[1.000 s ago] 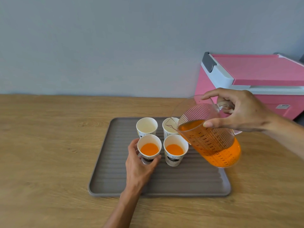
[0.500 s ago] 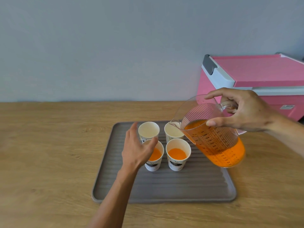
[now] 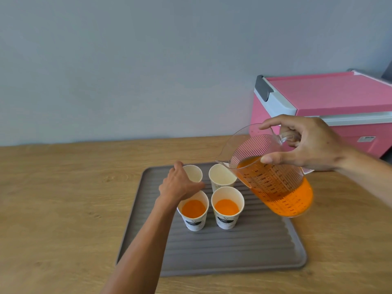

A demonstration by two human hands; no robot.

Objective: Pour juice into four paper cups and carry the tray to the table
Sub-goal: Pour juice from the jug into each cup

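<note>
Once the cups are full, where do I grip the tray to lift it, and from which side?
Take the tray by its raised rim on the two short sides, one of the hands on each, coming in from left and right. It is wide and flat, and the four cups sit toward its far half, so a level two-sided hold looks safest.

The measuring jug bears a printed graduation scale, figures too small to read; the cooler's white label is illegible too.
</note>
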